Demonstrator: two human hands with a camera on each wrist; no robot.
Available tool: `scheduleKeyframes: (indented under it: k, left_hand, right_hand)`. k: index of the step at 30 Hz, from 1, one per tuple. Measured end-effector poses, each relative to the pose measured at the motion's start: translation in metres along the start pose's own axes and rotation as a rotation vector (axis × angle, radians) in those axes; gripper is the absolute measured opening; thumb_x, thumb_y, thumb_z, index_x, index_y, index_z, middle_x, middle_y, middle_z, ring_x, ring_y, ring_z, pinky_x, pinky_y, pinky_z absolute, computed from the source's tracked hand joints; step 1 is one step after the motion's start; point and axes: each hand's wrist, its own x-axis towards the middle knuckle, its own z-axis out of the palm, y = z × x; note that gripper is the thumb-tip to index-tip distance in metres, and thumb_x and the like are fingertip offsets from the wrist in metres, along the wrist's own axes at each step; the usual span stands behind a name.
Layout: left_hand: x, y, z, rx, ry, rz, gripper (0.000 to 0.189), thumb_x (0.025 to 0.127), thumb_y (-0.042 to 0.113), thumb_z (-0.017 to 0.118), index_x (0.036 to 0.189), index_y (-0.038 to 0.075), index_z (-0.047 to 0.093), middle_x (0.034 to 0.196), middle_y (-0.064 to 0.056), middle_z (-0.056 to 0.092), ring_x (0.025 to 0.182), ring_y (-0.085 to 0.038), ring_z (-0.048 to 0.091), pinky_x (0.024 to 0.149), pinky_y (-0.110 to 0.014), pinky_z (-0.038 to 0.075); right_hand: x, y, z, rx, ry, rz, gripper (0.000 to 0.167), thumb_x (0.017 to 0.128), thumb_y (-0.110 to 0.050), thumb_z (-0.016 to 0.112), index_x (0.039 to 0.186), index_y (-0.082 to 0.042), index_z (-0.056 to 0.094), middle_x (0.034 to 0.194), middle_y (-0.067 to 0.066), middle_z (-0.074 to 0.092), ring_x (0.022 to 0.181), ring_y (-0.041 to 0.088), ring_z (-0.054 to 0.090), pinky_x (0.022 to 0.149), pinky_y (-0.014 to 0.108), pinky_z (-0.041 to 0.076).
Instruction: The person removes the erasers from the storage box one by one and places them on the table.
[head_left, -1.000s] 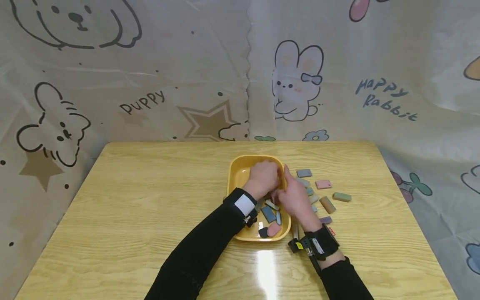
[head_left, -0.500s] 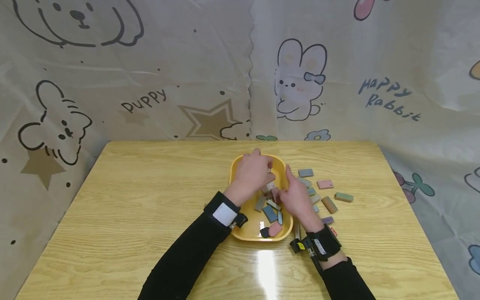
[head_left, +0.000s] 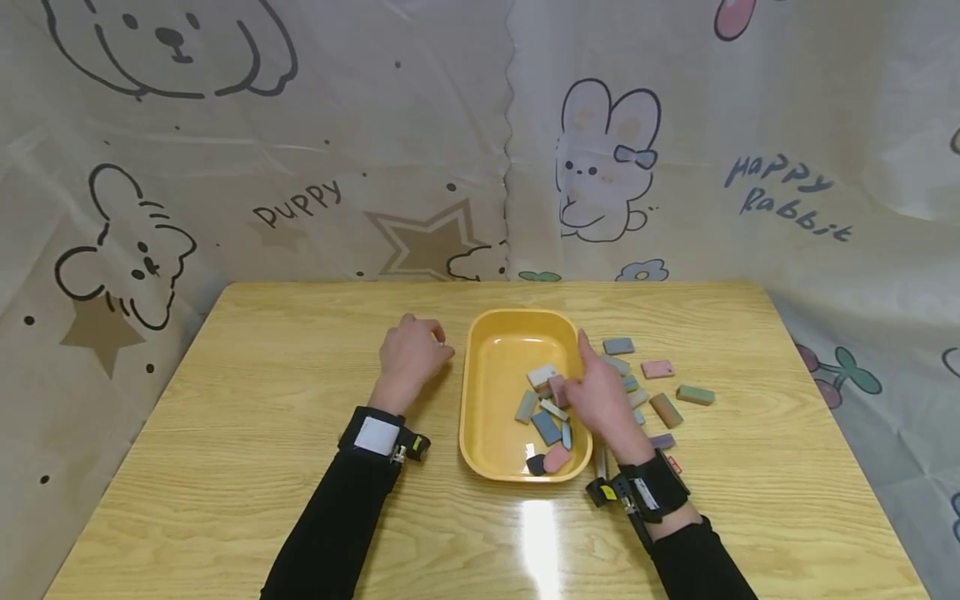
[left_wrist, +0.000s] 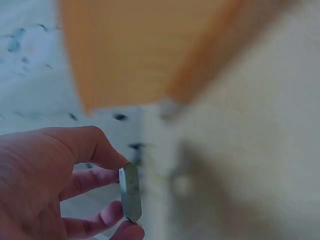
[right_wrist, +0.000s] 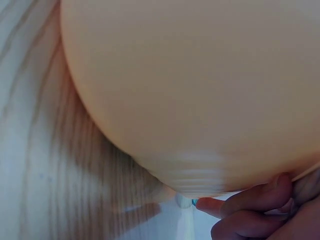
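My left hand is over the table just left of the yellow plastic tray. In the left wrist view its thumb and fingertips pinch a small grey-green block with bevelled ends. At the tray's right rim, my right hand grips the edge, the thumb side inside and other fingers outside. The right wrist view shows its curled fingers against the tray's outer wall. Several small blocks lie inside, among them a white block, a blue block and a pink block.
Right of the tray, several coloured blocks are scattered on the wooden table, including a green block, a brown block and a pink block. A printed cloth hangs behind the table.
My left hand has come out of the tray and moved left over the table, pinching the grey-green block. My right hand has stayed at the tray's right rim.
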Motion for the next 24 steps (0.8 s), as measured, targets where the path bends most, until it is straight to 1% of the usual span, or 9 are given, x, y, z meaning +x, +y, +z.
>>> scheduleKeyframes:
  k: [3, 6, 10, 13, 17, 18, 20, 23, 24]
  left_hand:
    - [-0.001, -0.012, 0.011, 0.002, -0.018, -0.012, 0.020, 0.082, 0.030, 0.067, 0.092, 0.013, 0.070, 0.100, -0.013, 0.054, 0.086, -0.033, 0.054, 0.069, -0.043, 0.046]
    - [-0.001, -0.017, 0.014, 0.009, -0.015, -0.001, 0.022, 0.082, 0.029, 0.066, 0.095, 0.013, 0.071, 0.099, -0.013, 0.055, 0.084, -0.033, 0.055, 0.068, -0.043, 0.047]
    - [0.000, -0.011, 0.006, 0.000, -0.022, 0.005, 0.030, 0.085, 0.029, 0.062, 0.109, 0.014, 0.072, 0.107, -0.014, 0.057, 0.082, -0.030, 0.055, 0.063, -0.041, 0.048]
    - [0.000, 0.006, -0.010, -0.033, 0.000, 0.027, 0.036, 0.087, 0.027, 0.059, 0.120, 0.016, 0.068, 0.114, -0.014, 0.057, 0.078, -0.027, 0.055, 0.057, -0.038, 0.047]
    - [0.000, 0.043, -0.034, -0.065, 0.069, 0.114, 0.036, 0.088, 0.024, 0.057, 0.122, 0.017, 0.068, 0.111, -0.011, 0.060, 0.076, -0.022, 0.056, 0.053, -0.032, 0.045]
    - [0.000, 0.053, -0.038, -0.067, 0.084, 0.135, 0.034, 0.089, 0.024, 0.058, 0.121, 0.018, 0.068, 0.109, -0.009, 0.061, 0.075, -0.020, 0.056, 0.052, -0.031, 0.045]
    - [-0.001, 0.071, -0.042, -0.075, 0.089, 0.167, 0.032, 0.089, 0.023, 0.058, 0.119, 0.019, 0.069, 0.106, -0.006, 0.063, 0.076, -0.018, 0.057, 0.052, -0.030, 0.045]
    - [-0.001, 0.093, -0.038, -0.087, 0.042, 0.200, 0.030, 0.091, 0.023, 0.059, 0.119, 0.021, 0.068, 0.107, -0.003, 0.063, 0.076, -0.016, 0.057, 0.053, -0.028, 0.044]
    - [-0.001, 0.100, -0.034, -0.089, 0.014, 0.209, 0.030, 0.091, 0.023, 0.059, 0.120, 0.021, 0.068, 0.108, -0.003, 0.063, 0.075, -0.015, 0.056, 0.054, -0.028, 0.044]
  right_hand:
    - [0.000, 0.001, 0.001, 0.005, -0.001, 0.003, 0.087, 0.086, -0.006, 0.059, 0.156, -0.010, 0.008, 0.085, 0.015, 0.063, 0.050, 0.017, 0.048, 0.050, 0.032, 0.045]
    - [0.000, 0.001, 0.001, 0.001, 0.006, 0.000, 0.086, 0.086, -0.006, 0.059, 0.156, -0.010, 0.009, 0.093, 0.016, 0.065, 0.051, 0.018, 0.050, 0.050, 0.032, 0.046]
    - [0.000, 0.001, 0.001, -0.004, 0.004, 0.004, 0.088, 0.084, -0.005, 0.059, 0.156, -0.010, 0.008, 0.084, 0.011, 0.066, 0.050, 0.018, 0.050, 0.050, 0.032, 0.046]
    - [0.001, 0.001, 0.000, -0.007, -0.001, 0.011, 0.089, 0.084, -0.006, 0.059, 0.156, -0.012, 0.006, 0.075, 0.007, 0.063, 0.048, 0.017, 0.050, 0.048, 0.032, 0.046]
    - [0.002, 0.001, -0.002, -0.003, -0.001, 0.016, 0.090, 0.084, -0.006, 0.059, 0.157, -0.013, 0.006, 0.075, 0.008, 0.063, 0.048, 0.017, 0.049, 0.047, 0.032, 0.046]
    - [0.001, 0.001, -0.002, -0.001, -0.001, 0.015, 0.089, 0.084, -0.005, 0.058, 0.156, -0.013, 0.007, 0.080, 0.011, 0.064, 0.048, 0.018, 0.049, 0.047, 0.032, 0.046]
    - [0.001, 0.001, -0.002, 0.001, 0.001, 0.008, 0.088, 0.084, -0.005, 0.057, 0.156, -0.011, 0.009, 0.098, 0.019, 0.066, 0.049, 0.018, 0.049, 0.049, 0.032, 0.046]
    - [0.001, 0.001, -0.001, -0.008, 0.010, -0.009, 0.084, 0.084, -0.004, 0.056, 0.156, -0.008, 0.012, 0.118, 0.026, 0.060, 0.051, 0.019, 0.049, 0.051, 0.033, 0.046]
    - [0.001, 0.001, -0.001, -0.016, 0.016, -0.017, 0.083, 0.084, -0.004, 0.056, 0.155, -0.006, 0.013, 0.120, 0.027, 0.059, 0.052, 0.019, 0.048, 0.051, 0.033, 0.045]
